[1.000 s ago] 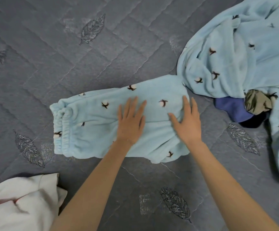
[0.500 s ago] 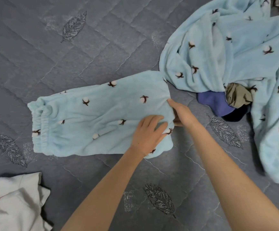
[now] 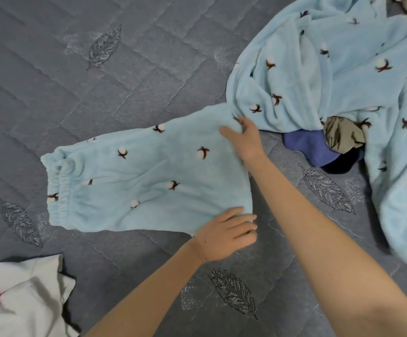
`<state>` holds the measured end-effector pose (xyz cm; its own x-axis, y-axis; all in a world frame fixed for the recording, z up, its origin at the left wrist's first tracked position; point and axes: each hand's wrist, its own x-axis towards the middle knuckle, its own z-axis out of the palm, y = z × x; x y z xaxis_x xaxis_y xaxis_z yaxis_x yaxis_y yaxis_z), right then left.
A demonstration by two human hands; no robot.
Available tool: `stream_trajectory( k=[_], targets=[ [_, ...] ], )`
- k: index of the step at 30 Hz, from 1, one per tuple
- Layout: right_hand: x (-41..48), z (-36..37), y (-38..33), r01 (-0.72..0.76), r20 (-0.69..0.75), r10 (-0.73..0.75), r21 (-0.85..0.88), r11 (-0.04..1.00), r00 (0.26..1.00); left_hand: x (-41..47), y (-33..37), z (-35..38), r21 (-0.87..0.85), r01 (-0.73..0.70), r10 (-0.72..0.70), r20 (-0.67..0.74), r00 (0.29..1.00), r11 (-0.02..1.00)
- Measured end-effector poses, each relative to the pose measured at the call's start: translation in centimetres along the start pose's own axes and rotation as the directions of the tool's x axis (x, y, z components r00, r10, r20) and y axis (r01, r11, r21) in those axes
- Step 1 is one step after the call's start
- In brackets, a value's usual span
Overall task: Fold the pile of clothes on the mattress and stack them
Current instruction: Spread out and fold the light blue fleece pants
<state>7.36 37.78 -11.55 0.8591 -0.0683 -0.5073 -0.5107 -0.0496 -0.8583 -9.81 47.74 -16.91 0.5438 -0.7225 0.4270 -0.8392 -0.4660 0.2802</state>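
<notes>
1. Pale-blue fleece trousers lie folded on the mattress.
2. My right hand pinches their one-o'clock corner.
3. My left hand grips their five-o'clock corner.
4. Unfolded clothes pile sits at two o'clock.

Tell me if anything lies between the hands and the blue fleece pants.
Nothing visible does. The right hand pinches the far right corner of the blue fleece pants, and the left hand touches the near right corner.
</notes>
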Motion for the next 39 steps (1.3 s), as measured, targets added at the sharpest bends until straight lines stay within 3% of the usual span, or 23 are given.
stream_trajectory(
  k=[2,5,9,11,12,14,16,18,19,21,23,25,29,31,33,34,37,39],
  targets=[
    [0.4,1.0,-1.1,0.179,-0.05,-0.183,-0.077,0.981,0.982,0.3,0.5,-0.7,-0.004,0.042,-0.043,-0.093,0.995,0.999],
    [0.4,1.6,-1.1,0.266,-0.072,-0.278,-0.144,0.953,0.958,0.6,0.3,-0.9,0.0,0.104,-0.103,-0.126,0.987,0.995],
    [0.9,-0.1,2.0,0.021,-0.022,-0.025,-0.196,0.98,0.999,-0.2,-0.6,-0.8,0.0,0.113,-0.11,0.244,0.964,0.994],
    [0.7,-1.3,3.8,-0.101,0.031,0.111,-0.233,0.967,0.993,-0.6,-1.1,-1.2,0.06,0.224,-0.231,0.27,0.935,0.973],
    [0.4,-1.9,4.5,-0.15,0.061,0.17,-0.245,0.958,0.984,-0.7,-1.4,-1.6,0.117,0.354,-0.372,0.245,0.895,0.928],
    [-0.3,-2.3,5.3,-0.198,0.111,0.228,-0.23,0.953,0.967,-1.1,-2.4,-2.2,0.245,0.603,-0.65,0.236,0.723,0.759],
    [-1.0,-1.6,4.7,-0.137,0.16,0.173,-0.209,0.968,0.972,-1.7,-3.7,-2.8,0.28,0.707,-0.756,0.34,0.559,0.649],
    [-1.4,-0.4,3.5,-0.026,0.155,0.062,-0.229,0.973,0.986,-1.7,-4.6,-3.5,0.02,0.843,-0.787,0.372,0.492,0.537],
    [-1.7,0.4,2.6,0.014,0.15,0.021,-0.23,0.973,0.988,-1.3,-5.0,-4.4,-0.216,0.895,-0.821,0.358,0.444,0.39],
    [-2.2,2.4,0.6,0.056,0.161,-0.02,-0.226,0.973,0.987,-0.9,-5.8,-6.9,-0.653,0.754,-0.924,0.246,0.292,0.065],
    [-2.7,5.1,-1.1,0.112,0.221,-0.051,-0.272,0.956,0.974,-1.8,-6.4,-8.8,-0.822,0.553,-0.96,0.247,0.131,-0.136],
    [-3.6,8.7,-2.4,0.198,0.305,-0.089,-0.346,0.917,0.948,-3.3,-6.7,-10.4,-0.832,0.51,-0.955,0.29,0.06,-0.22],
    [-6.2,16.3,-3.7,0.309,0.363,-0.14,-0.466,0.829,0.921,-6.6,-8.7,-14.4,-0.9,0.334,-0.96,0.265,-0.089,-0.28],
    [-8.1,19.8,-4.2,0.37,0.397,-0.182,-0.469,0.802,0.899,-8.8,-10.3,-16.9,-0.903,0.27,-0.943,0.326,-0.071,-0.333],
    [-9.6,22.8,-4.4,0.392,0.464,-0.173,-0.431,0.812,0.869,-11.0,-11.7,-19.8,-0.867,0.259,-0.897,0.443,0.008,-0.426],
    [-10.2,24.2,-4.6,0.386,0.511,-0.139,-0.416,0.824,0.848,-12.2,-12.1,-21.2,-0.846,0.323,-0.888,0.458,0.035,-0.424],
    [-10.6,27.0,-4.5,0.298,0.617,-0.03,-0.336,0.893,0.786,-16.7,-13.3,-24.4,-0.784,0.5,-0.902,0.431,0.013,-0.368],
    [-10.4,27.7,-4.0,0.298,0.592,-0.091,-0.264,0.917,0.801,-19.0,-14.0,-25.7,-0.775,0.544,-0.921,0.389,0.012,-0.32]
  ],
)
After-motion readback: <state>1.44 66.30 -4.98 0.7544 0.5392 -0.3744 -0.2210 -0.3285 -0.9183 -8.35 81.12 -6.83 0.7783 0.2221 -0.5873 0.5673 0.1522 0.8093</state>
